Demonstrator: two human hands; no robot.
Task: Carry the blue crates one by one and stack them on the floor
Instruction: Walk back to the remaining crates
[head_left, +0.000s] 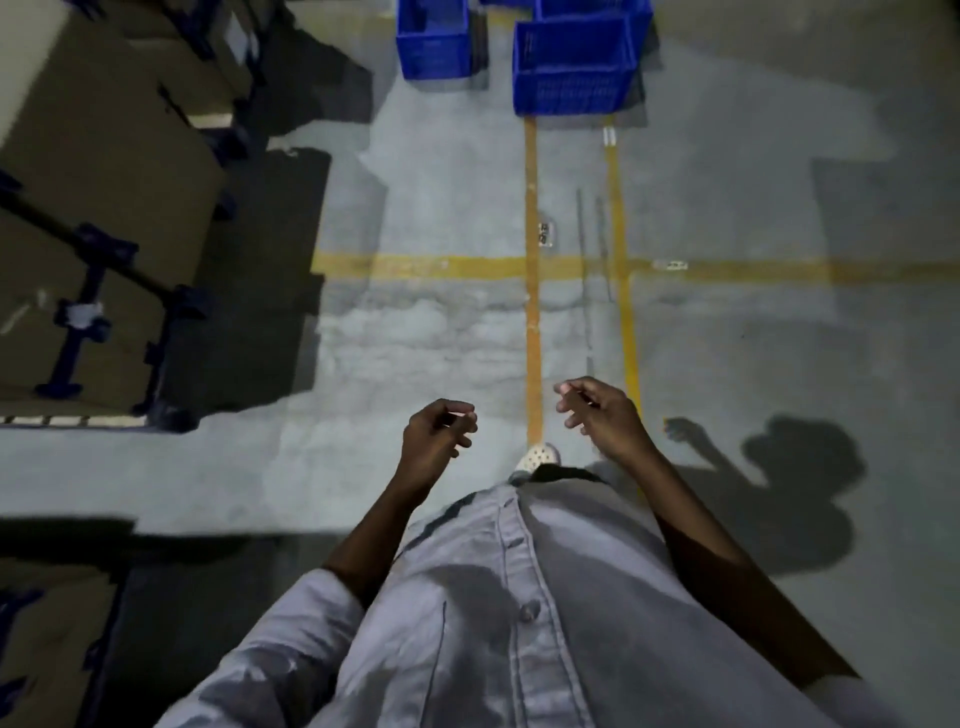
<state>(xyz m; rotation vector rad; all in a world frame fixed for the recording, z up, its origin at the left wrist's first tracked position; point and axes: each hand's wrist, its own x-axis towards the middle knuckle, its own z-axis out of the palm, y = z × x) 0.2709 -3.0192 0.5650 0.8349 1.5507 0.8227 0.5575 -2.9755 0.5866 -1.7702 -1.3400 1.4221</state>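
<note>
— What is seen on the floor (441, 338)?
— Well ahead, one blue crate (434, 47) is set left of the yellow lines (532, 208). A second crate (571, 67) is placed across their far end, and a third crate (592, 8) is seen just behind it.
— And the hands?
— Nothing is held. The left hand (436, 436) and right hand (602, 415) are seen apart, fingers loosely curled, above the floor.

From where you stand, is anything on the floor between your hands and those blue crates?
Nothing visible blocks the way. Between the left hand, the right hand and the blue crates lies only floor with yellow lines and small flat labels. The cardboard boxes stand off to the left.
</note>
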